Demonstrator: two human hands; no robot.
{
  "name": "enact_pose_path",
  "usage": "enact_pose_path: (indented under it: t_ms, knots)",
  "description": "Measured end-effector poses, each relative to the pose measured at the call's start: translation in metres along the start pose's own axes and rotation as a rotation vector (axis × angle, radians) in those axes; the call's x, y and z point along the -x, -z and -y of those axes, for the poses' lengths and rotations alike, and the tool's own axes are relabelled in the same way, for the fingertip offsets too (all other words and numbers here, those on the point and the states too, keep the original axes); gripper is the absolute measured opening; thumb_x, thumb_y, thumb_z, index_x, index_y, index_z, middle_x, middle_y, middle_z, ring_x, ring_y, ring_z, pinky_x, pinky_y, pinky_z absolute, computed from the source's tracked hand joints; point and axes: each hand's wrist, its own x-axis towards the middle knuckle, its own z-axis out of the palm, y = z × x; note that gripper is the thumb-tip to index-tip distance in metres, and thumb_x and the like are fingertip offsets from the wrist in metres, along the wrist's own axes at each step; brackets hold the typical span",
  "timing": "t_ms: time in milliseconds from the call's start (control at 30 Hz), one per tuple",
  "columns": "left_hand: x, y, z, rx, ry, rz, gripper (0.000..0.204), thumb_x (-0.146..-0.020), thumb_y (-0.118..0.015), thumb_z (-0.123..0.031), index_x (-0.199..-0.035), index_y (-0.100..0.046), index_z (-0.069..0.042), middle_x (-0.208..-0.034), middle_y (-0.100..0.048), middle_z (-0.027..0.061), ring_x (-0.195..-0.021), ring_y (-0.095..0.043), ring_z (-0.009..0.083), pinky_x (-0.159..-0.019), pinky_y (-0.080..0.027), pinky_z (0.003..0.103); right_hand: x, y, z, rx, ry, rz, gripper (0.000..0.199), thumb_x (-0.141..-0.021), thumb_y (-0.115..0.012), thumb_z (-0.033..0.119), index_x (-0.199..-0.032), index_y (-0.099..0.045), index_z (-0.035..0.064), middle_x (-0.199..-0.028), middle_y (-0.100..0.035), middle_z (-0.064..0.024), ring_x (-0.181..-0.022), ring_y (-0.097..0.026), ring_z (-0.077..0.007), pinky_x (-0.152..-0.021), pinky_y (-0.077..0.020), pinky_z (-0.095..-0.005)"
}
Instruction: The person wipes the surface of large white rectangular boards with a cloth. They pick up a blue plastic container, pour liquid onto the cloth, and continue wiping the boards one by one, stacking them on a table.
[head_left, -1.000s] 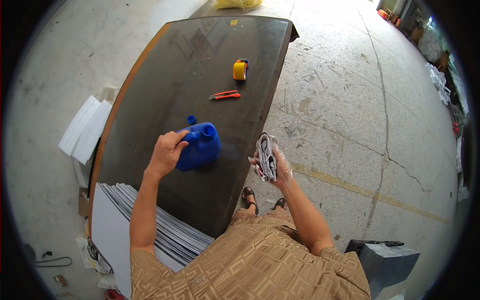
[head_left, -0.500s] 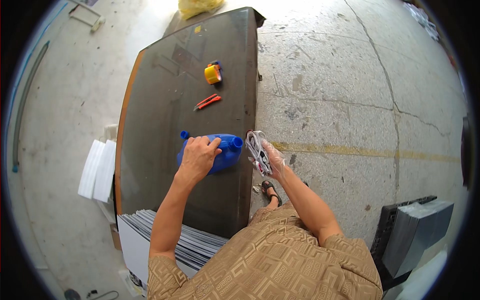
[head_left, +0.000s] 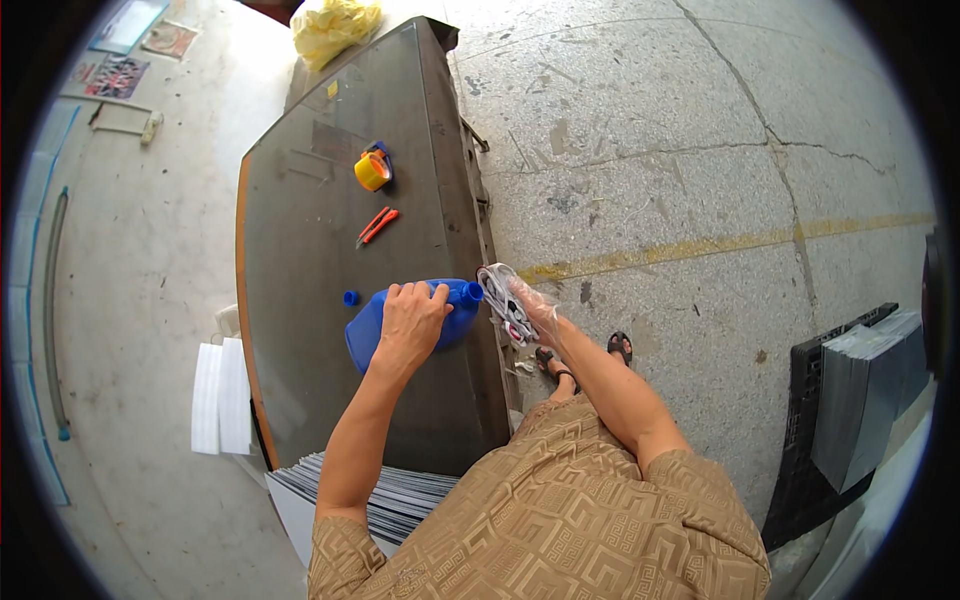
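Note:
My left hand (head_left: 413, 325) is closed round the top of a blue plastic jug (head_left: 366, 338), which tilts with its uncapped spout toward the right edge of the table. The jug's blue cap (head_left: 351, 298) lies on the dark tabletop to the left. In a clear plastic glove, my right hand (head_left: 537, 309) grips a folded white-and-dark patterned cloth (head_left: 505, 303). The cloth is right at the spout, just past the table edge. Whether liquid is coming out cannot be seen.
On the dark table (head_left: 300, 400) lie a red utility knife (head_left: 377, 226) and a yellow tape roll in a dispenser (head_left: 373, 170). Stacked sheets (head_left: 410, 495) stand near my left elbow. A yellow bag (head_left: 335, 28) sits beyond the table; a black pallet with grey stacks (head_left: 865, 390) is at right.
The jug has tipped further toward the right, bringing its spout up to the cloth. My view has shifted, so the table and tools appear turned.

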Motion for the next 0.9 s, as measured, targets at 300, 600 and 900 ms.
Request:
enact_pose_path:
  t_ms: [300, 600, 900]
  knots:
    - [-0.015, -0.011, -0.018, -0.039, -0.055, 0.044, 0.021, -0.089, -0.065, -0.028, -0.097, -0.064, -0.009, -0.078, -0.062, 0.0089, -0.077, -0.062, 0.026, -0.072, -0.043, 0.041, 0.006, 0.024, -0.007, -0.041, 0.029, 0.178, 0.061, -0.091, -0.055, 0.064, -0.136, -0.055, 0.0228, -0.108, -0.067, -0.0005, -0.08, -0.066, -0.0168, -0.055, -0.0542, -0.0268]
    - [-0.024, -0.019, -0.03, -0.073, -0.074, 0.069, 0.021, -0.087, -0.068, -0.028, -0.093, -0.063, -0.009, -0.078, -0.063, 0.0086, -0.077, -0.063, 0.0256, -0.072, -0.044, 0.041, 0.001, 0.031, -0.016, -0.138, 0.135, 0.229, 0.06, -0.091, -0.057, 0.062, -0.135, -0.057, 0.0217, -0.105, -0.068, 0.0002, -0.078, -0.067, -0.0142, -0.054, -0.055, -0.0251]
    - [-0.032, -0.024, -0.042, -0.097, -0.089, 0.095, 0.021, -0.086, -0.069, -0.028, -0.09, -0.063, -0.008, -0.078, -0.064, 0.009, -0.077, -0.064, 0.0258, -0.073, -0.045, 0.041, -0.005, 0.047, -0.026, -0.15, 0.08, 0.205, 0.062, -0.089, -0.059, 0.063, -0.132, -0.059, 0.0184, -0.097, -0.069, -0.0022, -0.072, -0.066, -0.0138, -0.054, -0.0553, -0.0257]
